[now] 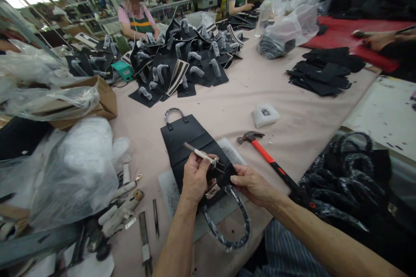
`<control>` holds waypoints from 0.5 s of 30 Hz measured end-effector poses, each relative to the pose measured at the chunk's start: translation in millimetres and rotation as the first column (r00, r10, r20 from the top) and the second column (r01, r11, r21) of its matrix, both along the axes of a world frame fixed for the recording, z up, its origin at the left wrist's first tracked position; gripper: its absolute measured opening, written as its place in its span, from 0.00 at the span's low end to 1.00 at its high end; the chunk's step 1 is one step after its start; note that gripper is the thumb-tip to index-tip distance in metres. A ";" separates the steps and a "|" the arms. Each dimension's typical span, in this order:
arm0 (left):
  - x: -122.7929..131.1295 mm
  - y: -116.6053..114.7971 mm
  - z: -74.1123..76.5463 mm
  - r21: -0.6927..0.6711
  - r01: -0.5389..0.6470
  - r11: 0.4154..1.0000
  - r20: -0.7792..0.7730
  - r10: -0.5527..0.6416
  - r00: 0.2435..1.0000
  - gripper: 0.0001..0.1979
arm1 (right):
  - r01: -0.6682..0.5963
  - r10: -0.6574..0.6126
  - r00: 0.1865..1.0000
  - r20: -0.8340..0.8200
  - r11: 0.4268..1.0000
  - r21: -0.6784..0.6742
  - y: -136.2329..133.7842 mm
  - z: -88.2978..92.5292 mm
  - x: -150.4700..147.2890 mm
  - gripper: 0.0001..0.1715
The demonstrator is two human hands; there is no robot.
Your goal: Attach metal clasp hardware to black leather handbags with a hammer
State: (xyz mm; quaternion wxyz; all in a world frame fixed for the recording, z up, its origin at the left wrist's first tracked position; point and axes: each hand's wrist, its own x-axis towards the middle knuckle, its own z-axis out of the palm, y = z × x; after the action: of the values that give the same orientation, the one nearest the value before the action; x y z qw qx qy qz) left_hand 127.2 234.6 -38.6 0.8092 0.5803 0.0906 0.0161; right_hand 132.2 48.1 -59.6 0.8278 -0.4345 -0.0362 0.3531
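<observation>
The left grip is clenched around a slim white-handled tool, whose far end points toward ten o'clock above the black bag panel. At three o'clock from it, the right grip pinches the panel's near edge between thumb and fingers. A metal clasp shows on the panel just under the left thumb, between the two hands. The panel lies flat on a grey mat in the middle of the near side of the pale pink surface. Its wrapped handle loop curves down at six o'clock, and a second handle arches at twelve o'clock. A hammer with a red and black shaft lies just beside the right grip at two o'clock, and a white pad lies beyond it at one o'clock. Farther off at twelve o'clock is a heap of black panels. Clear plastic bags sit at nine o'clock, and loose hand tools lie at seven o'clock.
</observation>
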 end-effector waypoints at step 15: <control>11.5 -4.9 21.3 -0.226 -0.053 0.973 -0.163 0.015 0.986 0.24 | 0.035 -0.027 0.999 -0.038 0.969 0.244 6.0 -9.7 9.5 0.23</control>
State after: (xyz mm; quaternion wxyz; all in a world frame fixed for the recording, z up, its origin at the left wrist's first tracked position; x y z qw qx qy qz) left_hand 138.8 229.7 -17.3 0.8606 0.4805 0.1666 -0.0273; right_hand 141.7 54.1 -69.3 0.8809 -0.3237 -0.0583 0.3403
